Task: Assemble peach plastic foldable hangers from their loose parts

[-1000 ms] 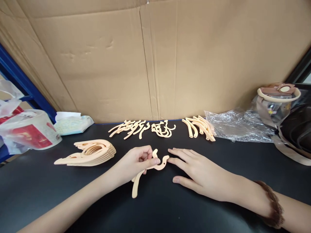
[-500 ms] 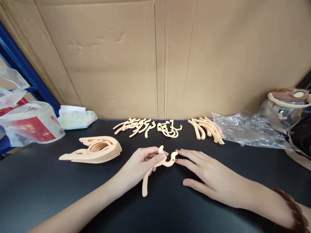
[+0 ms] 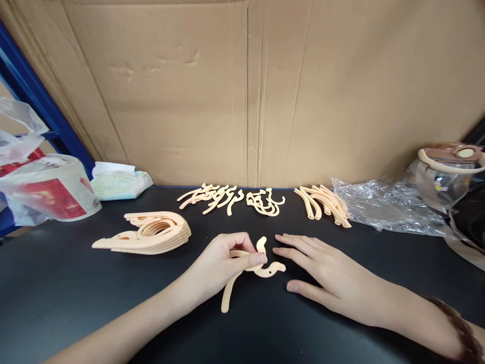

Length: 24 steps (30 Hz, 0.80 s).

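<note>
My left hand [image 3: 231, 260] pinches a peach plastic folding-hanger part [image 3: 270, 271] between thumb and fingers, just above the black table. The part has a curved hook-like end with a small hole, an upright tip, and a long arm that hangs down toward me. Another strip shows inside my grip; fingers hide where the pieces meet. My right hand [image 3: 318, 265] lies palm down to the right with its fingers apart. It holds nothing, and its fingertips are a short gap from the part.
A stack of folded peach hangers [image 3: 166, 237] lies left. Along the back are loose arm pieces [image 3: 215, 197], small hooks [image 3: 265, 205] and long curved arms [image 3: 326, 202]. Clear plastic wrap [image 3: 382, 205] and a bottle [image 3: 443, 177] stand right; a wipes pack [image 3: 121, 184] and bagged roll [image 3: 64, 194] left.
The hanger part has turned in my left hand, its hook end swinging down and away from my right fingertips. A second strip now shows in the grip. My right hand has barely moved.
</note>
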{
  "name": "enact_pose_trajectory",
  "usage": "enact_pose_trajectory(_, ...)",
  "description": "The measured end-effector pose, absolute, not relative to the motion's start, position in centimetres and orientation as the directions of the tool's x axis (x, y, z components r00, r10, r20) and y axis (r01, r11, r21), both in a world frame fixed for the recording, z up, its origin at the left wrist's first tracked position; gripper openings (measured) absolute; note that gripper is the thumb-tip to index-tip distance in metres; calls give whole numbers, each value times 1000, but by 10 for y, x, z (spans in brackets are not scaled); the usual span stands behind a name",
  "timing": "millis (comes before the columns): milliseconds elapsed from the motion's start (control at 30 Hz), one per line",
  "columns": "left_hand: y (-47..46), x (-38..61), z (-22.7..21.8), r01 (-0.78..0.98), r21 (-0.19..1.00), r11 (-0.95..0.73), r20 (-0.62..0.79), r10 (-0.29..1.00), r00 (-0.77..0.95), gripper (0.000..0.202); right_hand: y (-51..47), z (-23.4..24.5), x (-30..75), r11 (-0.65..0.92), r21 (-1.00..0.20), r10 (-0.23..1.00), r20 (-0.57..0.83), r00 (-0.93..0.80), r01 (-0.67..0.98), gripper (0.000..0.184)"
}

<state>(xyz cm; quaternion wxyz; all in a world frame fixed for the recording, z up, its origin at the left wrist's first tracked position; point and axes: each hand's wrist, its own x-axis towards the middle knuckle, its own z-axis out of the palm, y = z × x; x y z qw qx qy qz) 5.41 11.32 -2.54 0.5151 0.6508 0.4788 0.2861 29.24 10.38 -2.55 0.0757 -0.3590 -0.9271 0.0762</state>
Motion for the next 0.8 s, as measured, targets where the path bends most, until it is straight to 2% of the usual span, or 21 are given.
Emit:
enact_pose_trajectory(100, 110, 55, -26, 373, 927, -39, -106, 926, 362, 38, 113, -24, 291, 730, -171, 684, 178, -708, 662, 48)
enact_pose_trajectory(200, 107, 55, -28, 430, 898, -93, -81, 926, 368, 39, 130, -20, 285, 742, -68, 658, 265, -705, 667, 42)
enact_pose_trajectory(367, 107, 54, -29, 462, 866, -190, -14, 915, 403, 45, 159, -23, 268, 776, 122, 564, 304, -768, 618, 39)
enact_pose_trajectory(533, 107, 54, -26, 452, 861, -234, 32, 911, 411, 46, 175, -34, 255, 742, 261, 532, 330, -780, 617, 41)
enact_pose_trajectory(800, 110, 54, -28, 280, 951, -135, 22, 927, 373, 31, 183, -18, 252, 712, 286, 550, 341, -763, 641, 27)
